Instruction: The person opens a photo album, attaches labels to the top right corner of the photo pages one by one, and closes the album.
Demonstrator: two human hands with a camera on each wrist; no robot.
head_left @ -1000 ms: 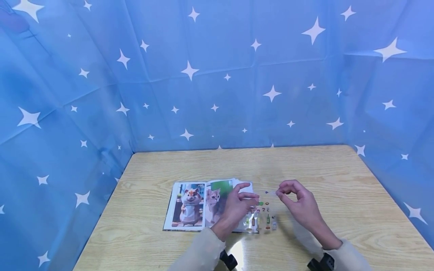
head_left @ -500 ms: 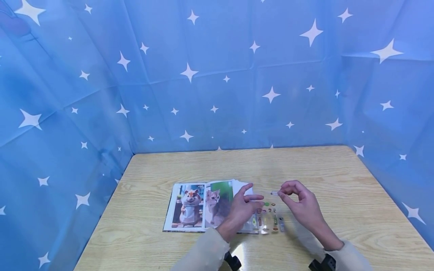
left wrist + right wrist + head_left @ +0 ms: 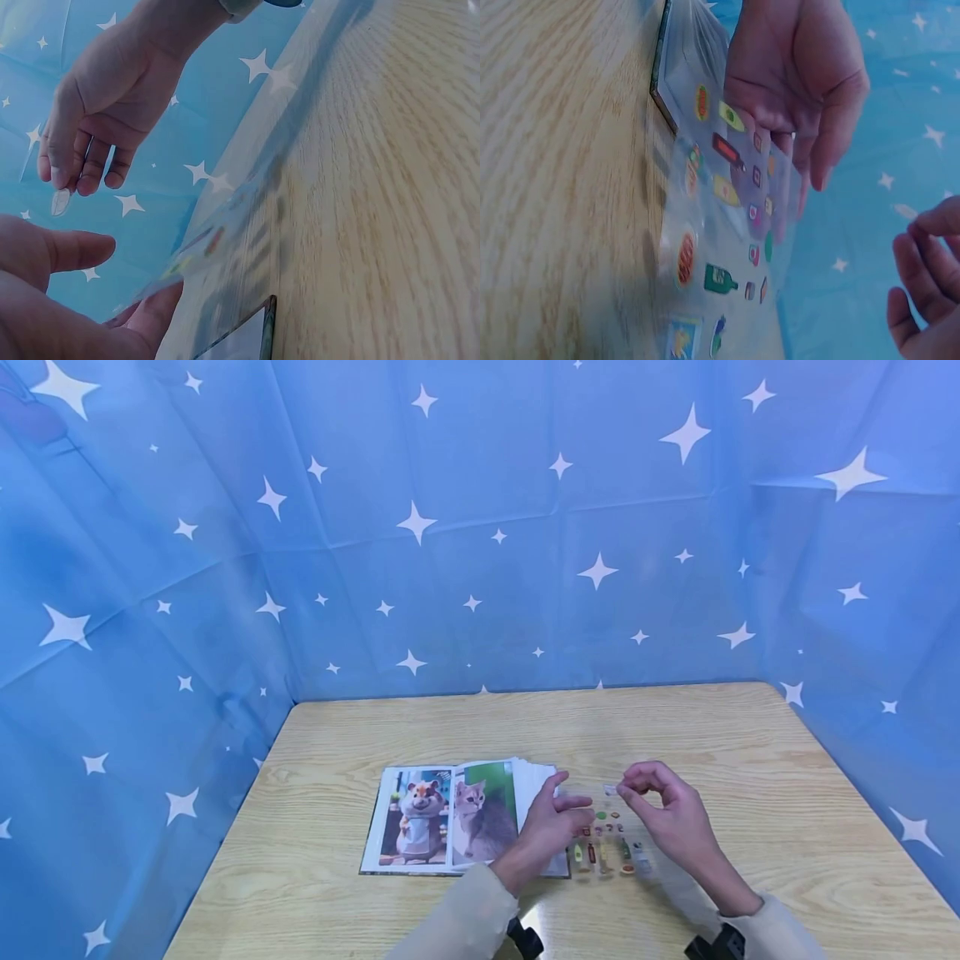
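My left hand (image 3: 546, 827) holds a clear sticker sheet (image 3: 609, 839) by its edge, its fingers partly behind the sheet and its thumb apart from it. The right wrist view shows small food and bottle stickers, such as a green bottle (image 3: 719, 279). The sheet is tilted and lifted off the wood, throwing a shadow. To the right, my right hand (image 3: 667, 810) pinches a small, mostly clear sticker (image 3: 60, 202) between thumb and index fingertips, apart from the sheet. What is printed on that sticker is too small to tell.
An open photo album (image 3: 369, 852) lies left of the sheet, showing an apron-wearing hamster picture (image 3: 422, 818) and a cat photo (image 3: 480, 827). My left hand is over its right edge. The wooden table (image 3: 300, 777) meets a blue star-printed curtain (image 3: 480, 568) behind and at both sides.
My left hand and the sticker sheet have shifted to the right, uncovering more of the cat photo. My right hand has stayed nearly still, still pinching the small sticker.
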